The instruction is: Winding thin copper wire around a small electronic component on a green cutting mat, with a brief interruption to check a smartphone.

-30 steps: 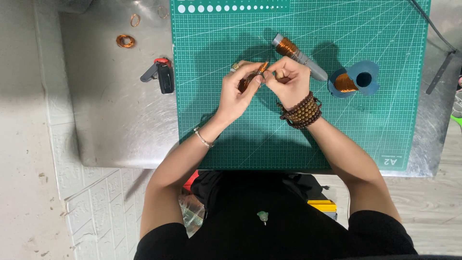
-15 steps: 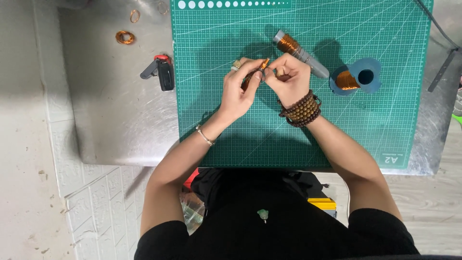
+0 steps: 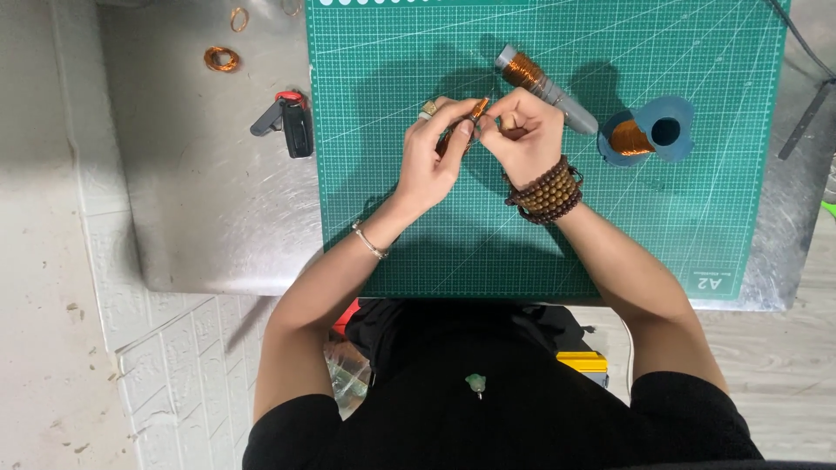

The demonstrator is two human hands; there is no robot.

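Between pinched fingers (image 3: 460,130) (both hands): copper coil (image 3: 478,110)

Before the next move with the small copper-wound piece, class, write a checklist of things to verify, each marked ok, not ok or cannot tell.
1. Small copper-wound piece pinched by left hand: ok.
2. Right hand meets it at the fingertips: ok.
3. Work sits over the green cutting mat: ok.
4. Blue spool of copper wire lies close by the right hand: ok.
5. Grey wound rod lies apart from the hands: ok.
6. Wire taut between piece and spool: cannot tell.
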